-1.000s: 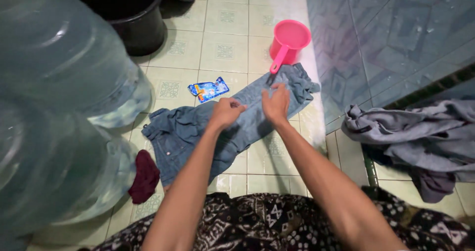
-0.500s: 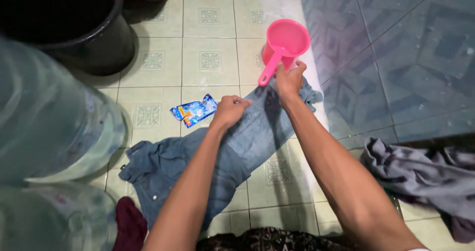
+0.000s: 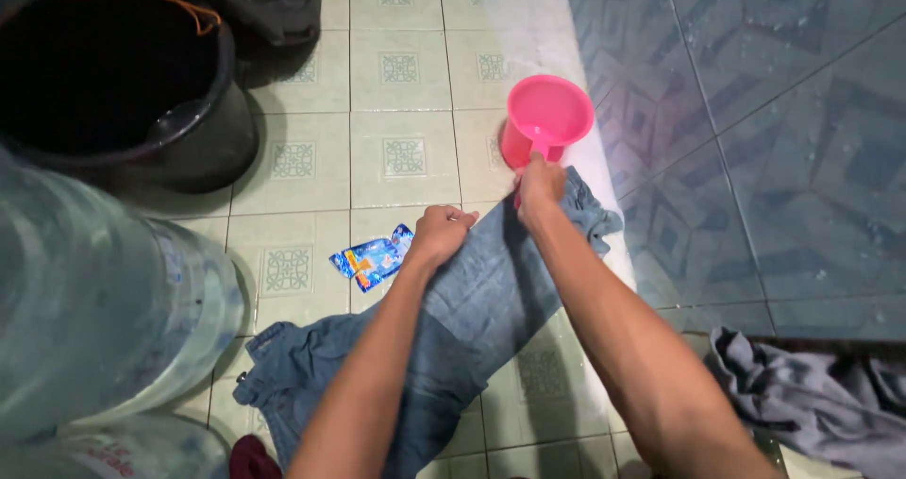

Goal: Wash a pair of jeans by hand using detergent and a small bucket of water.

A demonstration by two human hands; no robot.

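A wet pair of blue denim trousers [image 3: 477, 314] lies spread across the tiled floor. My left hand [image 3: 441, 232] is closed in a fist, pressing on one trouser leg. My right hand [image 3: 540, 183] is further out, wrapped around the handle of a pink plastic water dipper [image 3: 547, 113] that stands at the far end of the trousers. The handle itself is mostly hidden under my fingers.
A blue detergent sachet [image 3: 372, 258] lies left of the trousers. A black bucket [image 3: 123, 92] stands at the far left, large clear water jugs [image 3: 94, 319] at near left. A grey garment [image 3: 812, 403] is heaped at lower right. A blue tiled wall [image 3: 755, 130] rises on the right.
My right hand left the trouser leg, reached forward and closed on the pink dipper's handle. My left hand stayed on the denim. The view tilted forward.
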